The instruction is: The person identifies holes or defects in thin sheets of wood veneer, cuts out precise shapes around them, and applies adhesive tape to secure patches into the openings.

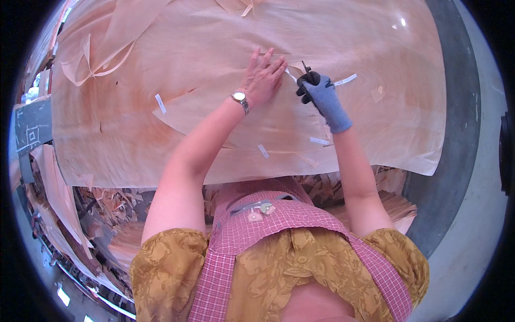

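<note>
A large thin wood sheet (397, 129) is spread before the person, reaching from nine o'clock over twelve to three o'clock. At twelve o'clock the bare left hand (264, 79) lies palm down on it, fingers extended, gripping nothing that I can see. At one o'clock the gloved right hand (320, 94) is closed around a dark tool (305, 66), whose kind I cannot tell surely. Between the hands — at three o'clock from the left one — there is a narrow white strip (291, 75). I judge that the step in hand is to fix this strip on the wood. The next move seems to call for steady left pressure and a light right touch — thin wood could split easily.
</note>
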`<act>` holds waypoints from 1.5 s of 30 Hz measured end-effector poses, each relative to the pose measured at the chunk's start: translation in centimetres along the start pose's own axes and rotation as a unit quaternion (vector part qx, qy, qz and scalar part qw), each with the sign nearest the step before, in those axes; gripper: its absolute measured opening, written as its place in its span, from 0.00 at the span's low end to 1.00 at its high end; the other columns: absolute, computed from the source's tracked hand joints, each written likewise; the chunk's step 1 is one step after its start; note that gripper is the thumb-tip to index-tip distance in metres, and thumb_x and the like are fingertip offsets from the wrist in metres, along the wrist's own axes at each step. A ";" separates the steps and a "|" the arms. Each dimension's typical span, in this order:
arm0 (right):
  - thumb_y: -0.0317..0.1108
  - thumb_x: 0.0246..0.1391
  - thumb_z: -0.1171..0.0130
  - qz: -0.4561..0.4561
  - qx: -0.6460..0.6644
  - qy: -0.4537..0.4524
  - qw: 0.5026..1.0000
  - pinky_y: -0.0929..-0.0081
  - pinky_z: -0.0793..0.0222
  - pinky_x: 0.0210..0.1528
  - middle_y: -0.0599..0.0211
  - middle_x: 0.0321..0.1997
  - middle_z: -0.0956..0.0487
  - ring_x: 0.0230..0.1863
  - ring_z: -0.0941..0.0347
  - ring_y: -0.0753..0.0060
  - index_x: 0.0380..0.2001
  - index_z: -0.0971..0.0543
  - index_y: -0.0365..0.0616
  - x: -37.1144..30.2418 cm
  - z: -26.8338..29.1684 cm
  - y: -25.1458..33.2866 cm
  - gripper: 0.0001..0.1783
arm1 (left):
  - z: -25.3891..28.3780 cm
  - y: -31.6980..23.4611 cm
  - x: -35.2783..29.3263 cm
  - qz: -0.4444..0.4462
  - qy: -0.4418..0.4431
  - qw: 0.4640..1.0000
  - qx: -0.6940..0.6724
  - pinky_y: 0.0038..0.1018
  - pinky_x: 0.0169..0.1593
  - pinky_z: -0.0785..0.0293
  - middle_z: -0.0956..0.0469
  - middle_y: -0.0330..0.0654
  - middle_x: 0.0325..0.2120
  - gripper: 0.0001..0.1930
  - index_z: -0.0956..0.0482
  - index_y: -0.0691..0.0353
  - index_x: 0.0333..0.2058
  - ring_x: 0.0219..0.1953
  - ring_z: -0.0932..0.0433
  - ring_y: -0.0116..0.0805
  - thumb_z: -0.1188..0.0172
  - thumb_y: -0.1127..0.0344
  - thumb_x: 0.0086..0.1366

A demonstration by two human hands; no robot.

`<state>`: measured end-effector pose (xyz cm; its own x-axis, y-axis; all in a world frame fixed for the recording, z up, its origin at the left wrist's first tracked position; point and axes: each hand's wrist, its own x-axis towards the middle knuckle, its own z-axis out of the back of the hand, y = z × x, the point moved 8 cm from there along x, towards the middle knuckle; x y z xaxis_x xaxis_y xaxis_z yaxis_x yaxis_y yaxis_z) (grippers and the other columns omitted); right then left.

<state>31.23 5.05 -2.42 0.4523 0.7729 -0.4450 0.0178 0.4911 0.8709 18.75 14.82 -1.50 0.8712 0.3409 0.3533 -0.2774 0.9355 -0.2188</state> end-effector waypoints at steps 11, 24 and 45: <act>0.40 0.58 0.41 0.178 -0.412 -0.052 0.892 0.58 0.27 0.31 0.61 0.28 0.18 0.31 0.20 0.54 0.37 0.22 0.46 -3.2 6.4 1.5 0.11 | -0.5 -0.6 0.2 0.007 0.006 1.000 0.015 0.54 0.71 0.57 0.29 0.37 0.61 0.27 0.31 0.51 0.62 0.67 0.38 0.42 0.43 0.63 0.63; 0.33 0.57 0.46 0.321 -0.646 -0.051 0.691 0.66 0.26 0.37 0.68 0.36 0.22 0.37 0.22 0.67 0.51 0.25 0.51 -6.7 4.9 -2.4 0.17 | -1.5 -9.3 -1.6 0.036 -0.029 0.997 -0.062 0.46 0.65 0.47 0.27 0.34 0.58 0.26 0.26 0.52 0.58 0.63 0.35 0.39 0.46 0.71 0.59; 0.41 0.60 0.42 0.047 -0.384 -0.115 0.915 0.53 0.27 0.34 0.54 0.29 0.18 0.31 0.20 0.49 0.35 0.23 0.46 -9.9 4.9 -3.7 0.10 | -2.6 -10.8 -0.9 -0.009 0.077 0.997 0.016 0.53 0.66 0.50 0.30 0.40 0.52 0.28 0.32 0.45 0.63 0.62 0.37 0.44 0.48 0.68 0.62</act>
<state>31.05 -6.40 -0.20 0.5973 0.7642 -0.2433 -0.6220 0.6329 0.4610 22.02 4.17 -1.77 0.9272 0.3083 0.2126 -0.2722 0.9447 -0.1829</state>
